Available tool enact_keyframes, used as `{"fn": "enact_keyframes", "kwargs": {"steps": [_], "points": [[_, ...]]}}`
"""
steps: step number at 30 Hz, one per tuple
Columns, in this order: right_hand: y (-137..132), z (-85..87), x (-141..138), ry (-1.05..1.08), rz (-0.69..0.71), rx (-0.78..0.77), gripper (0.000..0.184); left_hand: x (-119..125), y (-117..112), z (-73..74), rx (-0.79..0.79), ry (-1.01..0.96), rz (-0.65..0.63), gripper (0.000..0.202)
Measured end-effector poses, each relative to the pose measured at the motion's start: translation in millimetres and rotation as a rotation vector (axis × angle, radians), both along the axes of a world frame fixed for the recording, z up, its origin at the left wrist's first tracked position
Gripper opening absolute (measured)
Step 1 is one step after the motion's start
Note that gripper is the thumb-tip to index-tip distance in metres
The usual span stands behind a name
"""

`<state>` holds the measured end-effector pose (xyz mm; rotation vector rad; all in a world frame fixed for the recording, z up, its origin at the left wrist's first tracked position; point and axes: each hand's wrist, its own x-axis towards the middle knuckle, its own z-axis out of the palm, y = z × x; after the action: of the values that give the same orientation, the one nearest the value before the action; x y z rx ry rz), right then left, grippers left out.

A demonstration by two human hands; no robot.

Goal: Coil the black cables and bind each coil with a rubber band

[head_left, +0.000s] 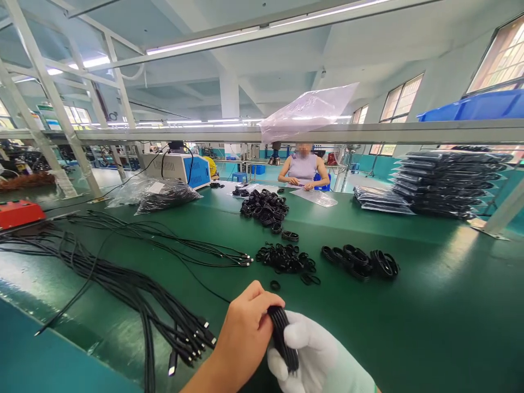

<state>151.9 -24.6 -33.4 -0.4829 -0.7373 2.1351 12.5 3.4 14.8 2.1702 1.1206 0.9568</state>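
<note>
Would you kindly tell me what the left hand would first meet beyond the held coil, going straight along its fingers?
Probably the gloved right hand, across the black cable coil from the left hand, though depth is unclear.

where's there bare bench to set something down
Bare green bench lies right of the gloved right hand, and between the coil row and bagged stack. Crowded: left, loose cables; middle, small black loops and the coil heap.

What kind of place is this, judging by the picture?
It looks like a factory workshop: loose black cables and coiled cables lie on a long green workbench, with filled plastic bags stacked at the right.
</note>
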Motion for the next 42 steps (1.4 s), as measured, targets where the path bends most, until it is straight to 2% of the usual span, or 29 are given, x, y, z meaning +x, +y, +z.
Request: {"fn": "enact_keyframes", "kwargs": {"steps": [3,7,10,12,14,16,18,19,22,25,30,35,38,40,42], "points": [[-3.0,2.6,-2.1,0.061,0.01,0.045,0.044,-3.0,1.3,-1.1,-0.021,-0.057,0.025,0.036],[-3.3,-5.8,-5.7,0.109,-0.018,0.105,0.044,-4.9,-0.3,2.4,-0.007,-0.119,0.027,0.035],[0.7,-10.5,-8.2,0.14,-0.051,0.124,0.048,-5.3,0.9,12.4,0.004,-0.031,0.037,0.036],[3.0,-7.4,-8.7,0.141,-0.091,0.112,0.049,-7.7,6.0,21.4,-0.047,0.068,0.046,0.035],[3.4,0.2,-8.8,0.171,-0.086,0.046,0.039,-13.4,15.0,28.7,-0.164,0.092,-0.054,0.033],[2.4,9.7,-9.1,0.22,-0.029,-0.074,0.032,-21.3,25.9,32.0,-0.305,0.01,-0.278,0.034],[1.5,17.0,-9.4,0.224,0.042,-0.165,0.035,-27.7,35.9,31.0,-0.42,-0.085,-0.452,0.036],[1.6,19.0,-9.3,0.194,0.041,-0.172,0.038,-29.4,39.7,29.4,-0.457,-0.1,-0.47,0.034],[3.8,19.2,-7.5,-0.059,-0.102,-0.039,0.047,-27.2,44.6,24.1,-0.477,-0.005,-0.323,0.027],[4.7,18.3,-3.2,-0.289,-0.236,0.105,0.061,-21.0,40.0,21.4,-0.377,0.067,-0.185,0.025],[-0.1,24.6,2.1,-0.261,-0.191,0.118,0.056,-17.7,19.2,14.9,-0.212,0.009,-0.112,0.036],[-4.3,25.0,-0.6,-0.271,-0.169,0.149,0.063,-13.0,7.5,-6.4,-0.009,0.021,-0.018,0.039],[-5.5,20.0,-3.6,-0.217,-0.159,0.141,0.064,-9.1,8.8,-16.5,0.011,-0.035,0.029,0.039],[-4.9,16.6,-4.7,-0.185,-0.147,0.131,0.06,-6.5,10.7,-16.1,0.01,-0.041,0.056,0.038],[-3.4,14.5,-4.4,-0.133,-0.119,0.105,0.051,-4.9,12.6,-8.4,0.005,0.028,0.084,0.036]]}}
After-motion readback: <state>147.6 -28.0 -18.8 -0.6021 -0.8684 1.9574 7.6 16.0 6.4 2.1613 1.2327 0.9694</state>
